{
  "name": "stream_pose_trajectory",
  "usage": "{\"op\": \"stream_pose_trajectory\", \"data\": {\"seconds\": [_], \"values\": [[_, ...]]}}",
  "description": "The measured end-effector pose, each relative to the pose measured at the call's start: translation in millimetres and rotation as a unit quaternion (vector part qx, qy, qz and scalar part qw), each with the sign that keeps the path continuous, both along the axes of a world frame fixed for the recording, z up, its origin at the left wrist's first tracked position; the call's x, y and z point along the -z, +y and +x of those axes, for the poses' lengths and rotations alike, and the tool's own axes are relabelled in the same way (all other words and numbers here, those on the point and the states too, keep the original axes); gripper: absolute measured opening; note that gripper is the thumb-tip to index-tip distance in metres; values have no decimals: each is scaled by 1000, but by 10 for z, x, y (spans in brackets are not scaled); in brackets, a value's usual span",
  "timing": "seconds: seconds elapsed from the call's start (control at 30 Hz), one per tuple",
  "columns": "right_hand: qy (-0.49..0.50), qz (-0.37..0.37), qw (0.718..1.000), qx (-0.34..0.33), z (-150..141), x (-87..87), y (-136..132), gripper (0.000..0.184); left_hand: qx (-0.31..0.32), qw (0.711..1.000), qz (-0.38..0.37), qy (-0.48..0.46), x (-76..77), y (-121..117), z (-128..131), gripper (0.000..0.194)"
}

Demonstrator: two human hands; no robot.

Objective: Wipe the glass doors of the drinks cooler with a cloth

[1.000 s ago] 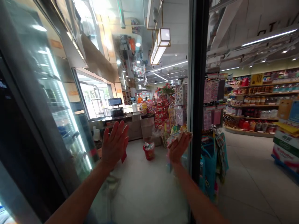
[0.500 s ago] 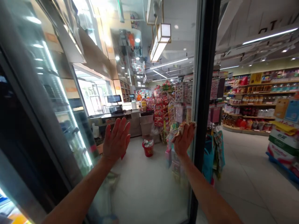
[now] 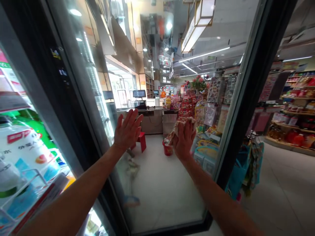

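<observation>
A tall glass door (image 3: 157, 183) in a black frame stands in front of me, with the shop showing through it. My left hand (image 3: 128, 129) lies flat against the glass on its left side, fingers stretched out and nothing held. To the right, my right hand (image 3: 184, 136) presses a crumpled, light patterned cloth (image 3: 192, 122) against the pane. Parts of the cloth stick out above the fingertips and to the left of the hand; the palm side is hidden.
Lit fridge shelves with bottles (image 3: 27, 147) are at the left. Beyond the glass are a checkout counter (image 3: 151, 124), a red bucket (image 3: 168, 150) and a red stool (image 3: 141, 141). Turquoise bags (image 3: 237, 175) hang past the door's right edge, near stocked shelves (image 3: 295, 124).
My right hand has moved left across the glass with the cloth, away from the right frame. The view has shifted, bringing the fridge shelves into sight. My left hand stays flat on the glass.
</observation>
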State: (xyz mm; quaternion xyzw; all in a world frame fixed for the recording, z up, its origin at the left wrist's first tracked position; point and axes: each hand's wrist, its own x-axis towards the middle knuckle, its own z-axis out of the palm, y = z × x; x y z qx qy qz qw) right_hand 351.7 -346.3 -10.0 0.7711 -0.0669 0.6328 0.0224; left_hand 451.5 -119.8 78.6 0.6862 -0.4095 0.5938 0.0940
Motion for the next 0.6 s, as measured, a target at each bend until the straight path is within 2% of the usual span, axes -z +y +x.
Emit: {"op": "stream_pose_trajectory", "data": {"seconds": [0.03,0.07,0.1,0.17,0.2,0.23,0.3,0.4,0.47,0.53,0.6], "values": [[24,-29,999,-21,33,107,108,52,4,1000,2,-4,11,10,7,51],[62,-92,992,-57,54,274,237,50,8,1000,6,-8,18,11,7,51],[113,-176,973,-100,62,477,366,47,12,1000,8,-11,21,6,0,50],[145,-357,906,-175,50,863,568,38,19,1000,6,-10,14,-4,-25,49],[148,-397,885,-192,39,985,624,34,22,1000,4,-12,8,-5,-38,49],[144,-426,869,-206,33,1032,654,32,24,1000,2,-15,1,-2,-50,49],[141,-426,869,-207,46,898,669,33,24,999,1,-31,-8,7,-70,50],[139,-357,905,-183,144,455,719,43,8,998,1,-56,-9,21,-90,50],[146,-317,920,-177,226,341,822,48,0,998,3,-61,-6,24,-98,49],[171,-318,910,-202,270,511,957,49,-1,998,4,-61,-5,26,-104,49],[209,-344,883,-241,269,878,1085,46,0,998,4,-57,-6,28,-106,50]]}}
